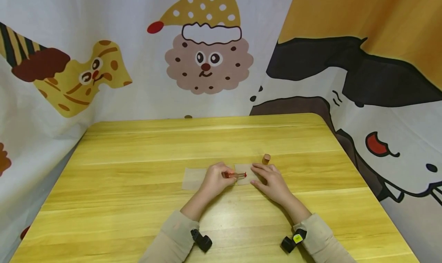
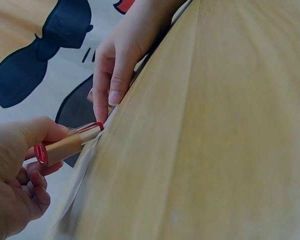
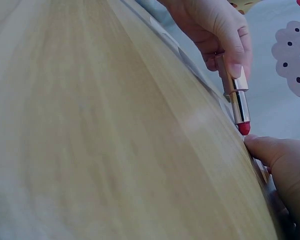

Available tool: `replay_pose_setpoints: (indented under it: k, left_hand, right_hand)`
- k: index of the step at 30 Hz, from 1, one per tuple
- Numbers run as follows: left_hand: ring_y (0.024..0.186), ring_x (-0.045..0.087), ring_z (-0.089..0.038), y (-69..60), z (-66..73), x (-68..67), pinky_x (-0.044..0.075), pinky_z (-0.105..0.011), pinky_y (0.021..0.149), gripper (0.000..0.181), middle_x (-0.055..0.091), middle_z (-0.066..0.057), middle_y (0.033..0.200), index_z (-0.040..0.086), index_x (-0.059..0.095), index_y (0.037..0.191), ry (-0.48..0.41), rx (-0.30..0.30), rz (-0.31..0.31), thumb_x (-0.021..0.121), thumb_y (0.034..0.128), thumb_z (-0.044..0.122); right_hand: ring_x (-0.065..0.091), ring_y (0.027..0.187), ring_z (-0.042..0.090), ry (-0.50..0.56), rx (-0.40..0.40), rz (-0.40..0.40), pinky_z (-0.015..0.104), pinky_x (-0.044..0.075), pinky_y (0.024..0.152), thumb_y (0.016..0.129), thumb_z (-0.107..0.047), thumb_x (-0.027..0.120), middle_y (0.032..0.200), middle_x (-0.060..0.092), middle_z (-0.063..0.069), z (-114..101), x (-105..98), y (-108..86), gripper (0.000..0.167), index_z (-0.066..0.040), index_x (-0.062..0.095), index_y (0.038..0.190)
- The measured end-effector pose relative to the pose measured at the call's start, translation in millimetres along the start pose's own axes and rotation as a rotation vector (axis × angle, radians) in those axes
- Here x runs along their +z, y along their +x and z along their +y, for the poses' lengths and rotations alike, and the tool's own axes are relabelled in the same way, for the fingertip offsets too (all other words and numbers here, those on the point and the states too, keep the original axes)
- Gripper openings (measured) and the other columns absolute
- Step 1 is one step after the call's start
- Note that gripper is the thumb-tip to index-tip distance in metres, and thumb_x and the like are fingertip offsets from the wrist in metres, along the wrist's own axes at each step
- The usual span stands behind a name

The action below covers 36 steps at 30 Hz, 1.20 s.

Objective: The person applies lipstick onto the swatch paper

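My left hand (image 1: 215, 180) pinches a lipstick (image 1: 237, 175) by its rose-gold base between thumb and fingers. Its red bullet is extended and points right, at a small sheet of thin pale paper (image 1: 243, 168). In the right wrist view the red tip of the lipstick (image 3: 244, 128) is down at the sheet, close to my right thumb; whether it touches the paper I cannot tell. My right hand (image 1: 272, 181) rests with extended fingers on the sheet's right side. Just beyond its fingers stands a rose-gold lipstick cap (image 1: 266, 159).
Another pale paper sheet (image 1: 193, 178) lies on the wooden table (image 1: 138, 148), partly under my left hand and forearm. Behind the table hangs a curtain (image 1: 138, 102) printed with cartoon figures. A black wrist camera (image 1: 202, 240) sits on each sleeve.
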<state>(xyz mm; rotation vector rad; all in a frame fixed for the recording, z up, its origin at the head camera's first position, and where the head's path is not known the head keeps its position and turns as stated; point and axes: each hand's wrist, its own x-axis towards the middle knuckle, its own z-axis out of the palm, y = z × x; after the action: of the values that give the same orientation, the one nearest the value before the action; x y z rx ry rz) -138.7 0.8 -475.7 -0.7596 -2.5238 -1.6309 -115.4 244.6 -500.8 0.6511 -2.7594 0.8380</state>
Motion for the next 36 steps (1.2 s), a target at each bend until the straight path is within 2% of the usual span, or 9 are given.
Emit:
replay_pose_setpoints:
  k: [9,15,18,24,27,36]
  left_hand:
    - [0.068,0.056,-0.011,-4.1,1.4,-5.1,0.051,-0.024,0.059,0.013,0.06,0.001,0.075,0.001,0.074,0.086,0.002,-0.025,-0.03,0.081,0.0742,0.002]
    - [0.067,0.055,-0.011,-4.9,2.5,-6.5,0.05,-0.024,0.058,0.013,0.06,0.0,0.075,0.001,0.074,0.085,-0.003,-0.024,-0.023,0.08,0.0736,0.001]
    - [0.065,0.054,-0.011,-5.5,1.4,-6.4,0.049,-0.024,0.056,0.014,0.059,0.0,0.074,0.001,0.075,0.086,-0.015,-0.015,-0.012,0.08,0.0732,0.0]
    - [0.063,0.052,-0.012,-7.2,2.5,-8.1,0.047,-0.023,0.052,0.014,0.058,0.001,0.074,0.002,0.075,0.088,-0.096,-0.047,0.027,0.079,0.0741,0.0]
    - [0.063,0.052,-0.013,-7.6,3.3,-9.4,0.046,-0.023,0.051,0.014,0.059,0.002,0.074,0.002,0.075,0.087,-0.112,-0.041,0.05,0.079,0.0745,0.001]
    - [0.064,0.05,-0.016,-11.4,3.7,-14.1,0.042,-0.022,0.052,0.013,0.061,0.001,0.075,0.008,0.076,0.086,-0.165,-0.051,0.112,0.081,0.0747,0.002]
  right_hand:
    - [0.046,0.105,0.018,-0.003,0.0,0.003,0.04,0.038,0.087,0.088,-0.031,0.071,0.138,0.051,0.003,0,1,0.1,0.05,-0.009,0.06,0.131]
    - [0.045,0.105,0.018,0.01,-0.009,0.012,0.039,0.038,0.086,0.088,-0.031,0.071,0.138,0.051,0.004,2,2,0.2,0.049,-0.008,0.06,0.13]
    - [0.045,0.105,0.017,0.011,-0.008,0.011,0.039,0.038,0.085,0.088,-0.031,0.071,0.138,0.051,0.004,3,2,0.1,0.05,-0.009,0.06,0.131]
    - [0.045,0.106,0.018,0.005,-0.003,0.008,0.04,0.039,0.086,0.088,-0.032,0.07,0.139,0.051,0.004,2,2,0.0,0.05,-0.009,0.059,0.131]
    - [0.045,0.107,0.019,0.004,-0.001,0.009,0.041,0.038,0.088,0.089,-0.032,0.07,0.139,0.051,0.003,2,2,0.1,0.05,-0.009,0.059,0.131]
    - [0.046,0.107,0.019,-0.003,-0.015,0.011,0.041,0.037,0.088,0.088,-0.031,0.07,0.138,0.052,0.005,2,2,-0.1,0.049,-0.008,0.06,0.13]
